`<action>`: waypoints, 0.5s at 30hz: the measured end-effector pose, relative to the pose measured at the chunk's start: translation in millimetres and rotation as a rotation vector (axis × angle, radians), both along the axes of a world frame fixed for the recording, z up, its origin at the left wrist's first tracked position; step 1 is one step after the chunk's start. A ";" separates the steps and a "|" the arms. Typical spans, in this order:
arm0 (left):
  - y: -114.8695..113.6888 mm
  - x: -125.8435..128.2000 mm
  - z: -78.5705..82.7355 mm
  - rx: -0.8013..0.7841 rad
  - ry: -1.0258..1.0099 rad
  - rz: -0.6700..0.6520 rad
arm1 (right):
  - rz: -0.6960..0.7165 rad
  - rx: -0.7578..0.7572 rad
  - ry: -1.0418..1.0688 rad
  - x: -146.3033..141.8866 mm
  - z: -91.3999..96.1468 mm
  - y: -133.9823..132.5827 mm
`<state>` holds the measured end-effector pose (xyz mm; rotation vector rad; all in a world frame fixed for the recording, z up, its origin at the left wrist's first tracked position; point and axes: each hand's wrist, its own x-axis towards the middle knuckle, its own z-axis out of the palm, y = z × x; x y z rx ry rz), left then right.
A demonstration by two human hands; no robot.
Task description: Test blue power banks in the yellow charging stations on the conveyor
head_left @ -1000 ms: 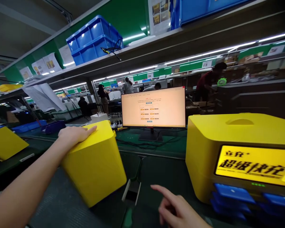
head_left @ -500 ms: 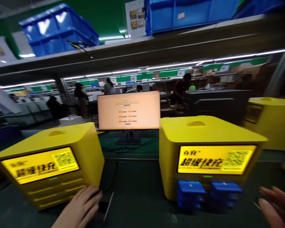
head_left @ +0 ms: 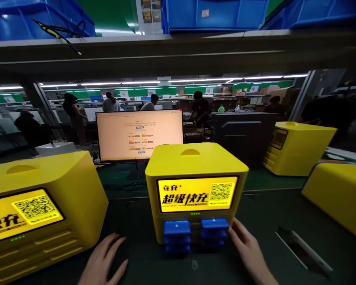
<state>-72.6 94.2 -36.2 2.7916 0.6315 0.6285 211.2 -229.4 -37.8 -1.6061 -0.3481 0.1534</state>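
Note:
A yellow charging station (head_left: pixel 195 174) with a lit screen stands in the middle of the dark green bench. Blue power banks (head_left: pixel 195 233) stick out of its slots in two stacks. My right hand (head_left: pixel 249 249) lies just right of the right stack, its fingertips touching or nearly touching it. My left hand (head_left: pixel 105 263) rests flat on the bench, fingers spread, between that station and a second yellow station (head_left: pixel 44 206) at the left, whose slots show no blue banks.
A monitor (head_left: pixel 139 134) with a form on screen stands behind the stations. Two more yellow stations (head_left: pixel 296 146) (head_left: pixel 341 194) sit at the right beside a dark box (head_left: pixel 243 134). Blue bins (head_left: pixel 213 14) fill the shelf overhead. A slot (head_left: pixel 302 247) opens in the bench at right. People work far behind.
The view swung right. My left hand left the top of the left station and dropped to the bench. My right hand moved in to the blue power banks.

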 end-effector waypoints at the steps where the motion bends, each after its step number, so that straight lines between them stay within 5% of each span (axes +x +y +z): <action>1: -12.6 11.0 1.4 -0.056 0.001 -0.008 | 0.047 -0.001 -0.020 -0.1 -0.1 8.4; 7: -68.8 76.1 -3.5 -0.598 -0.206 0.037 | 0.205 -0.004 -0.035 6.0 -13.2 24.5; 15: -87.5 91.6 13.5 -0.814 -0.494 0.091 | 0.204 -0.013 -0.048 7.6 -16.7 21.1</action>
